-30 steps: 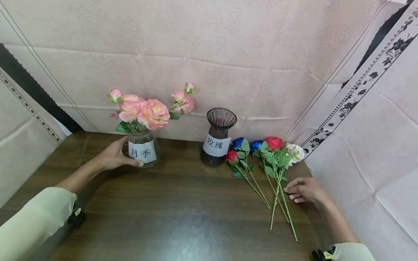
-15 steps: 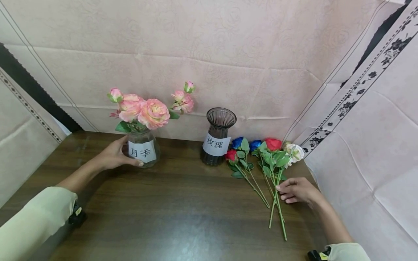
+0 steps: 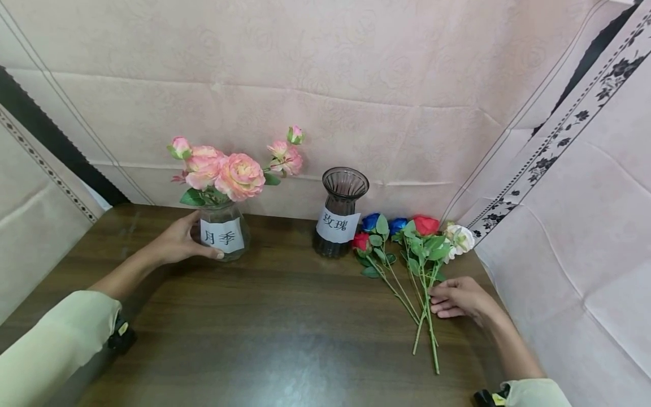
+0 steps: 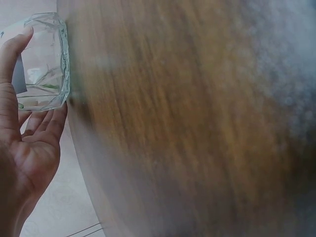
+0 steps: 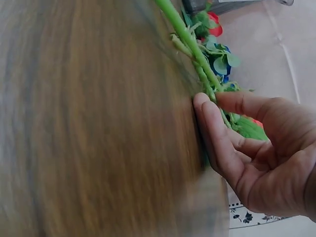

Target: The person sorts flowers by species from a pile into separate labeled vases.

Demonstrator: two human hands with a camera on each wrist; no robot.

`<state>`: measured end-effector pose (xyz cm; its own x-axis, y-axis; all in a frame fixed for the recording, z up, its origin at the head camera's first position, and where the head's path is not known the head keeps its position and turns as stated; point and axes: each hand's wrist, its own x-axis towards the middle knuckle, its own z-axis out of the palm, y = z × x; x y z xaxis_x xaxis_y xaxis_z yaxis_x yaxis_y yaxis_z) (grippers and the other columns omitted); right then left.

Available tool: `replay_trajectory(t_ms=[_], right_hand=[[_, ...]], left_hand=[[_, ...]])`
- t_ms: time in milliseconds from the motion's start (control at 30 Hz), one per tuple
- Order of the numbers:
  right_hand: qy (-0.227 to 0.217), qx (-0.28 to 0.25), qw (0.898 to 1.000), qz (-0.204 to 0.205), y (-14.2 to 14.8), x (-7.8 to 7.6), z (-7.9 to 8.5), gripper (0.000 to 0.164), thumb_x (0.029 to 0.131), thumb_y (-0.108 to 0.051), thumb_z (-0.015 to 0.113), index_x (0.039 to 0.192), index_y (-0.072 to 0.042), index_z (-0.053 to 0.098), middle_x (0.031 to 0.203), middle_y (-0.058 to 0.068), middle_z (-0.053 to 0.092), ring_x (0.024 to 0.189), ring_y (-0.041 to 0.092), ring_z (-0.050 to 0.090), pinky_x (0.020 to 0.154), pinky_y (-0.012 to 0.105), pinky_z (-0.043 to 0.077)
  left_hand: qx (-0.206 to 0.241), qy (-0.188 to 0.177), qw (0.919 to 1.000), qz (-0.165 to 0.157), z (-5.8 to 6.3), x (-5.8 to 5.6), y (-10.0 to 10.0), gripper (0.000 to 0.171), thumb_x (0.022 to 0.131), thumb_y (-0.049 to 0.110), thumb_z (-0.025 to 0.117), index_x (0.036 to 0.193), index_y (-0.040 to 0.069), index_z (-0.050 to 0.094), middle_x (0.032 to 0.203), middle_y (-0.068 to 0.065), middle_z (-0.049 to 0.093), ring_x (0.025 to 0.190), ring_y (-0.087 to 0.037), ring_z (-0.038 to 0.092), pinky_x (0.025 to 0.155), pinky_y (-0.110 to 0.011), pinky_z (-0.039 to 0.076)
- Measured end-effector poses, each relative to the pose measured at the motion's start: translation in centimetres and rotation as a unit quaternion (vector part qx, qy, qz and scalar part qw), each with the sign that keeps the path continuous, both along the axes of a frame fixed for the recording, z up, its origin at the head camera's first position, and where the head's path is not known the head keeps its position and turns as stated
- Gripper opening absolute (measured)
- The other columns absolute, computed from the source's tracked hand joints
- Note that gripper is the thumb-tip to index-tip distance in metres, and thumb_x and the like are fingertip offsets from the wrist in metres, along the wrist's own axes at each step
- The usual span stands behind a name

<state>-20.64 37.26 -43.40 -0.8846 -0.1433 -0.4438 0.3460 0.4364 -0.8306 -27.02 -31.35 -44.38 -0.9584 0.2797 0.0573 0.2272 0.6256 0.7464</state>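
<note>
My left hand (image 3: 179,242) grips a clear glass vase (image 3: 244,230), thumb across its white paper label and the fingers round the far side. Pink flowers (image 3: 239,177) stand in it. In the left wrist view the vase's faceted glass base (image 4: 49,64) shows beside the thumb. At the right my right hand (image 3: 460,297) pinches the green stems (image 3: 428,322) of roses lying on the table. The right wrist view shows a stem (image 5: 185,37) passing between thumb and fingertips. This bunch has a red rose (image 3: 426,224), a blue one (image 3: 398,226) and a white one (image 3: 460,238).
A dark grey glass vase (image 3: 338,195) with a white label stands between the hands, with no flowers in it. Right of it lie a red rose (image 3: 361,242) and a blue rose (image 3: 370,221). Pale cloth (image 3: 356,68) encloses the wooden table (image 3: 254,328).
My right hand has moved left onto the rose stems, and their lower ends have swung left, closer to the neighbouring stems. The left hand and its vase have stayed in place.
</note>
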Motion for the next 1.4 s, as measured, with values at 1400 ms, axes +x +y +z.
replay_trajectory(t_ms=[1400], right_hand=[[0.137,-0.150,0.939,-0.279,-5.5,0.0,-0.7,0.019,0.114,-0.003,0.061,0.123,-0.007,0.046,0.088,-0.012,0.080,0.082,0.003,0.079,0.085,0.023,0.068]], left_hand=[[0.006,-0.002,1.0000,0.003,0.0,-0.1,-0.1,0.114,0.086,0.025,0.102,0.173,0.002,0.032,0.146,-0.024,0.069,0.136,-0.043,0.067,0.096,-0.017,0.053]])
